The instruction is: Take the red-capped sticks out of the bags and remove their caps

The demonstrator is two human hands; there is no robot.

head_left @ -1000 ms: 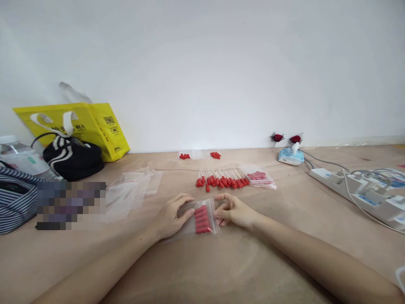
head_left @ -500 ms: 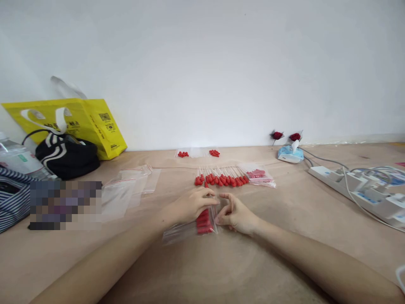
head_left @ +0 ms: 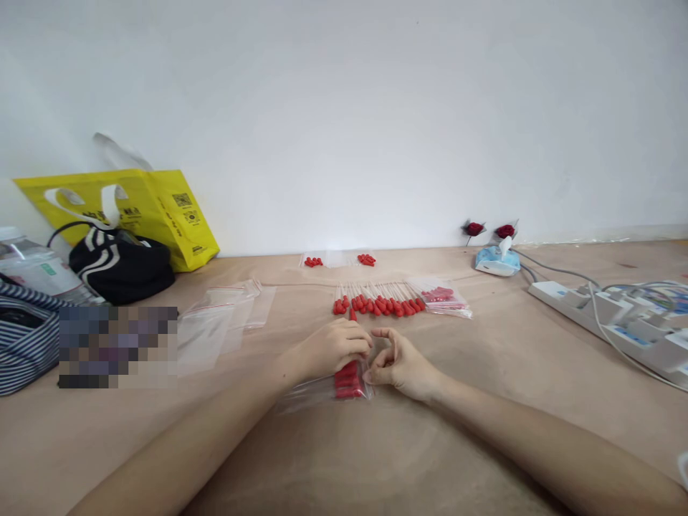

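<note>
A clear zip bag (head_left: pixel 309 392) with several red-headed pieces (head_left: pixel 349 387) inside lies flat in front of me. My left hand (head_left: pixel 333 350) reaches over its far edge, fingers curled down onto the plastic. At the bag's right end, my right hand (head_left: pixel 398 367) pinches the edge between thumb and a bent finger, the index finger stretched toward my left hand. The left fingertips are partly hidden. Just beyond my hands lies a row of red-tipped sticks (head_left: pixel 379 304), one red tip set apart near my left knuckles.
Filled bags (head_left: pixel 446 299) are stacked right of the row, and two more lie by the wall. Flat zip bags (head_left: pixel 215 322) are at left, near a yellow bag (head_left: pixel 188 215) and black pouch (head_left: pixel 121 265). Tissues (head_left: pixel 497 261) and a power strip (head_left: pixel 602 326) are at right.
My left fingers have curled further down and closer together over the bag. My right hand keeps nearly the same pose. The whole view has shifted slightly.
</note>
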